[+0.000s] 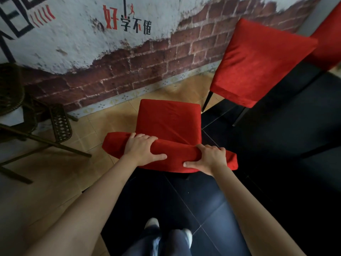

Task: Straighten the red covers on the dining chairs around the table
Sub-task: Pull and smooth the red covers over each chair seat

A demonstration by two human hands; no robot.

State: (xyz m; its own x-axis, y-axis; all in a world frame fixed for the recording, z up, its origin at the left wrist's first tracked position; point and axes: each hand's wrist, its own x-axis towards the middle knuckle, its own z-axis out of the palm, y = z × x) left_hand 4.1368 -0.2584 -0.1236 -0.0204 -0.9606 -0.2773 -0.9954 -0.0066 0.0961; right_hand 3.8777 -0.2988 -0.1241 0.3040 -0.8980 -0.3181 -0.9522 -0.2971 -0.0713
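A dining chair with a red cover (169, 119) stands right below me, seat towards the wall, its backrest top nearest me. My left hand (143, 149) grips the left part of the covered backrest top, fingers over the far side, thumb on the near side. My right hand (208, 157) grips the right part of the same top edge in the same way. A second chair with a red cover (258, 61) stands at the upper right, its back turned to me. Part of a third red cover (330, 39) shows at the right edge.
A brick-pattern wall (147, 58) with painted lettering runs across the back. A dark wicker chair (33, 115) with metal legs stands at the left. The floor is tan tile near the wall and dark tile (212, 209) under my feet. A dark table edge lies at the right.
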